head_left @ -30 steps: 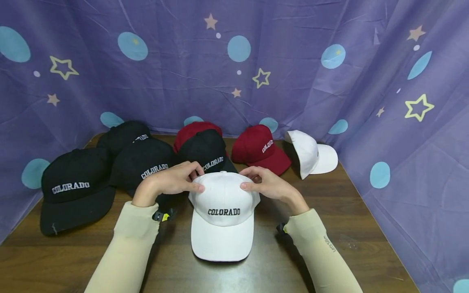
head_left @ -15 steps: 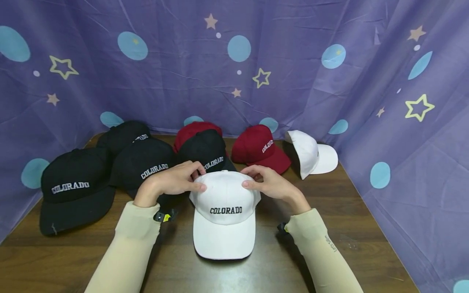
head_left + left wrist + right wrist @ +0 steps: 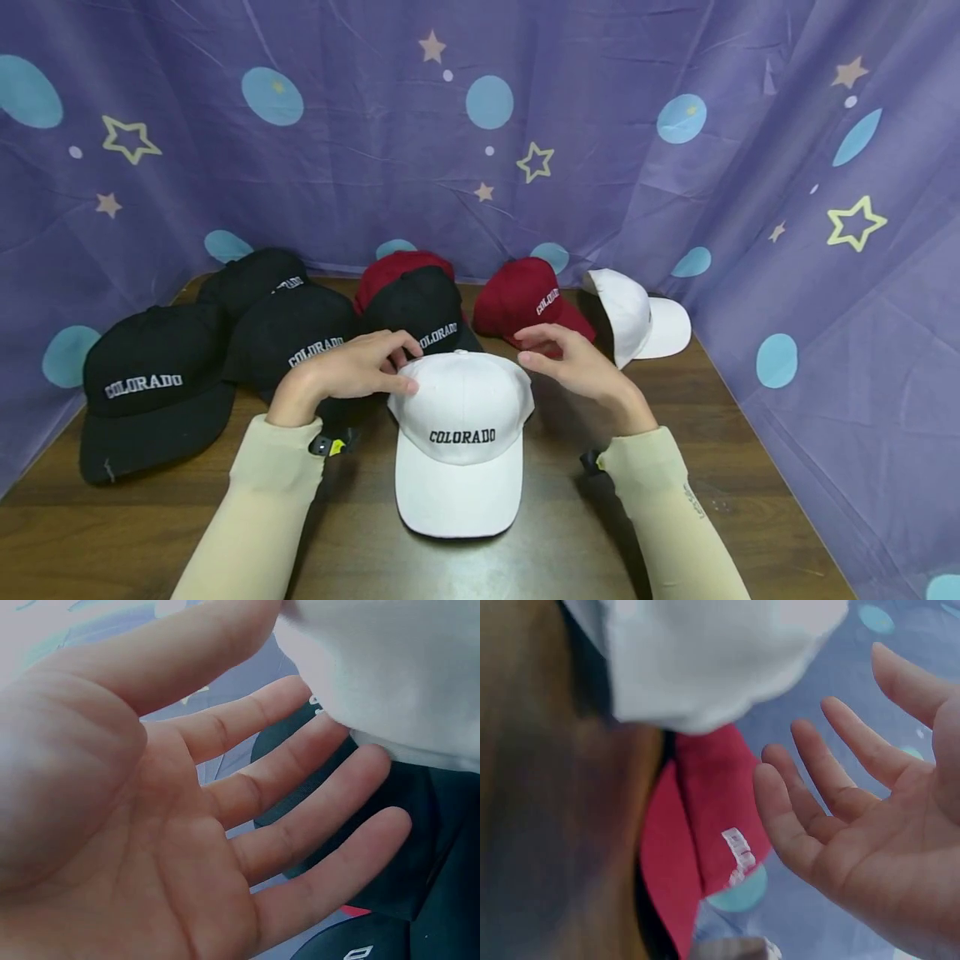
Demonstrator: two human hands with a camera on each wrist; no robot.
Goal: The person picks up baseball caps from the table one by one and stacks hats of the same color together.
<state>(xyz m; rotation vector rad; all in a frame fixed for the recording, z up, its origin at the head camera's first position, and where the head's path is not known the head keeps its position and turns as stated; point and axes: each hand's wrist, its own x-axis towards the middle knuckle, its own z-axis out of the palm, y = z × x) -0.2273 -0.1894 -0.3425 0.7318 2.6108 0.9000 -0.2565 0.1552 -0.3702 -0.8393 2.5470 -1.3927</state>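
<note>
A white baseball cap [image 3: 461, 404] with dark COLORADO lettering sits on the table, its brim facing me. At its upper left is my left hand [image 3: 352, 367]; the thumb touches the crown while the other fingers extend behind its edge. In the left wrist view those fingers [image 3: 300, 817] look nearly straight and spread, close to the white cloth. My right hand [image 3: 573, 367] is apart from the crown on the other side, its fingers loosely bent with nothing between them. A gap separates that hand [image 3: 877, 802] from the white cap [image 3: 712, 660] in the right wrist view.
Several black caps [image 3: 150, 358] cluster at the left. Behind the white cap are another black cap [image 3: 416, 304] and a red cap [image 3: 405, 262]. To the right stand a red cap [image 3: 517, 296] and a tipped white cap [image 3: 633, 317]. A purple curtain [image 3: 585, 167] borders the wooden table [image 3: 720, 450].
My right hand has let go of the white cap and moved away to the right. The left hand stays at the crown. The cap has shifted very slightly rightward.
</note>
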